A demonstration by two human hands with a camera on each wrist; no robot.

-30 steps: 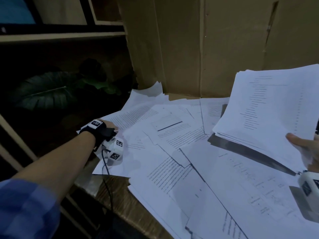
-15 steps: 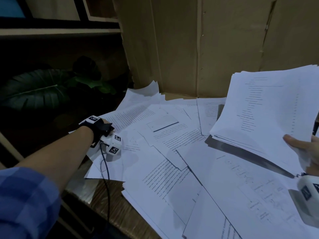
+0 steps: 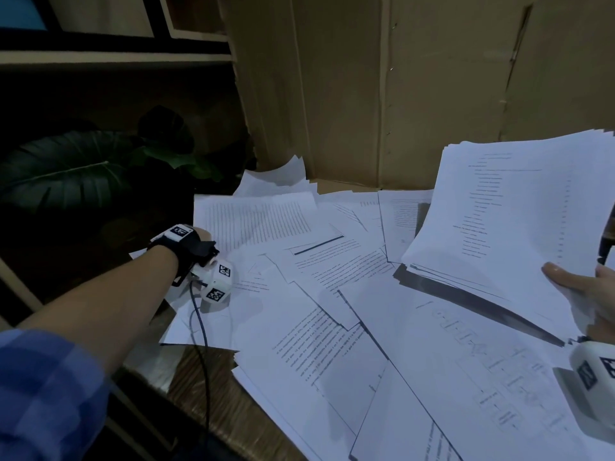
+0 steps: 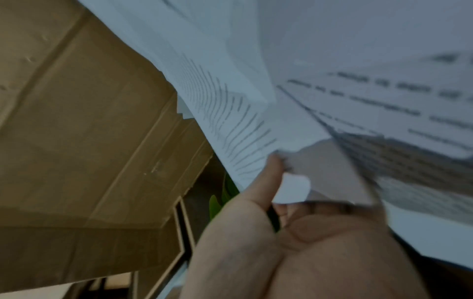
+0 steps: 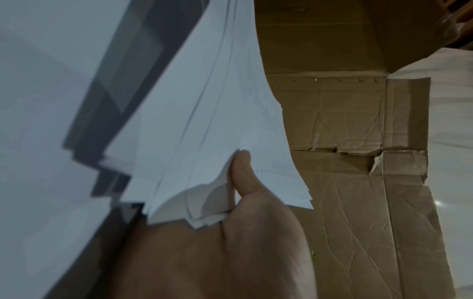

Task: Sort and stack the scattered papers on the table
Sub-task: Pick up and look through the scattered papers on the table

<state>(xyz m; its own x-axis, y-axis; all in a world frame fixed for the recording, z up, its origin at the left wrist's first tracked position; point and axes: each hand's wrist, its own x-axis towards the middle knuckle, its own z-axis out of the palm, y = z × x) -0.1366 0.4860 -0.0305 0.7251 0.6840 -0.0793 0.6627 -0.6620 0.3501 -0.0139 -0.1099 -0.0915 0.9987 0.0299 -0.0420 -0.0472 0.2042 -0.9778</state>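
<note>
Since the earlier frame, left hand [image 4: 258,222] has lifted a printed sheet [image 3: 256,217], pinching its corner under the thumb. Right hand [image 5: 230,232] grips the collected stack [image 3: 512,221].

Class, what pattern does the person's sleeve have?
The sleeve has a blue check pattern, shown best in the head view.

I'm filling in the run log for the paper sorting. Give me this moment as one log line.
left hand: pinches sheet at table's left edge | right hand: holds gathered stack raised | loose papers: scattered
</note>
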